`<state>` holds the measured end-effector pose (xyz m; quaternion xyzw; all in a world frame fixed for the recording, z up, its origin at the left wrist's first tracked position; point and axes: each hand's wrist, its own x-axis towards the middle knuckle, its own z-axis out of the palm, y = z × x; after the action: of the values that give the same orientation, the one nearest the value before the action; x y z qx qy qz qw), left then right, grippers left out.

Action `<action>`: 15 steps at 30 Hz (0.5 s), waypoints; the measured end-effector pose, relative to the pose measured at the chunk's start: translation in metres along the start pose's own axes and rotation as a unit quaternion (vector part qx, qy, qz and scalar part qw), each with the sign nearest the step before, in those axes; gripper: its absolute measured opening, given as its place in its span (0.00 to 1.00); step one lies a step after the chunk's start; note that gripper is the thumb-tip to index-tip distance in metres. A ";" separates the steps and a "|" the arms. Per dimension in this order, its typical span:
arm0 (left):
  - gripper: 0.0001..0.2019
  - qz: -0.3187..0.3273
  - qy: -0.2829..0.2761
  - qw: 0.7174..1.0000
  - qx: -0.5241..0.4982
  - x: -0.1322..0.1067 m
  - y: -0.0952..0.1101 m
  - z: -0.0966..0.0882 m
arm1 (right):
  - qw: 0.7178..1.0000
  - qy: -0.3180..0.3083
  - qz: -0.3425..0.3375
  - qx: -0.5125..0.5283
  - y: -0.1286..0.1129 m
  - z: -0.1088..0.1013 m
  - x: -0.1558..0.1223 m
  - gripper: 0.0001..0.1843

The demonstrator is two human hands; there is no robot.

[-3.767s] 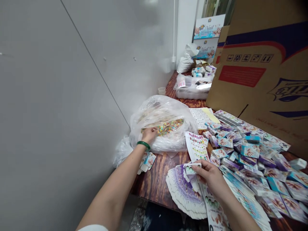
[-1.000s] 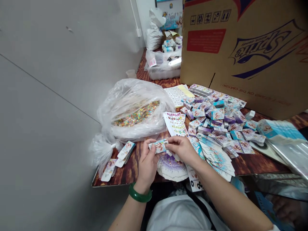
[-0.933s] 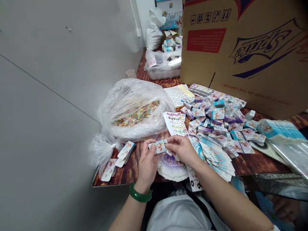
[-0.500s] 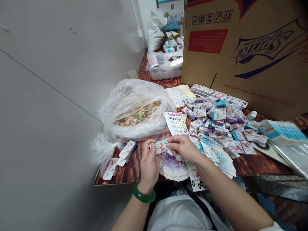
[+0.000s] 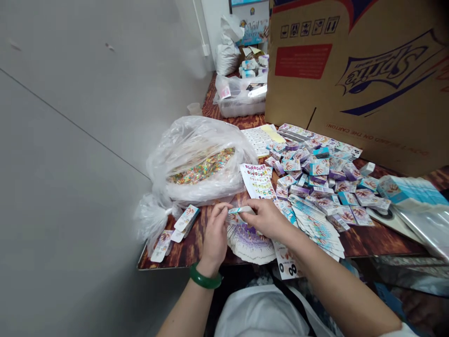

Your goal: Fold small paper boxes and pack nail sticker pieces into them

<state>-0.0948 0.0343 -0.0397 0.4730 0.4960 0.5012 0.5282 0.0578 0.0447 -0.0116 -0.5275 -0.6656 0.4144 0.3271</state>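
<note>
A small blue-and-white printed box [image 5: 239, 210] is held between my two hands above the table's front edge. My left hand [image 5: 216, 230] grips its left end, fingers closed. At its right end, my right hand [image 5: 265, 217] pinches it between thumb and fingers. Right below lies a fan of purple-and-white flat cartons [image 5: 247, 245], partly hidden by my hands. Beside my right forearm is another fan of blue-and-white flat cartons [image 5: 317, 224]. A few loose cartons [image 5: 185, 219] lie to the left of my left hand.
An open plastic bag [image 5: 196, 128] of colourful bits stands behind my hands. Several small filled boxes [image 5: 319, 166] are heaped on the right. A large cardboard carton [image 5: 351, 79] blocks the back right. Sticker sheets [image 5: 259, 182] lie between bag and heap.
The small box has turned in my hands, from its broad printed face to a narrow edge. My left hand has shifted slightly, its fingers now curled over the box's end.
</note>
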 end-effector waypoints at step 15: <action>0.09 -0.160 -0.112 0.976 -0.098 0.006 0.009 -0.004 | 0.986 0.019 -0.064 -0.150 -0.002 -0.004 0.000 0.06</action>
<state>-0.0991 0.0405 -0.0309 0.3867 0.4517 0.4006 0.6971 0.0600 0.0454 -0.0077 -0.5350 -0.7461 0.2779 0.2828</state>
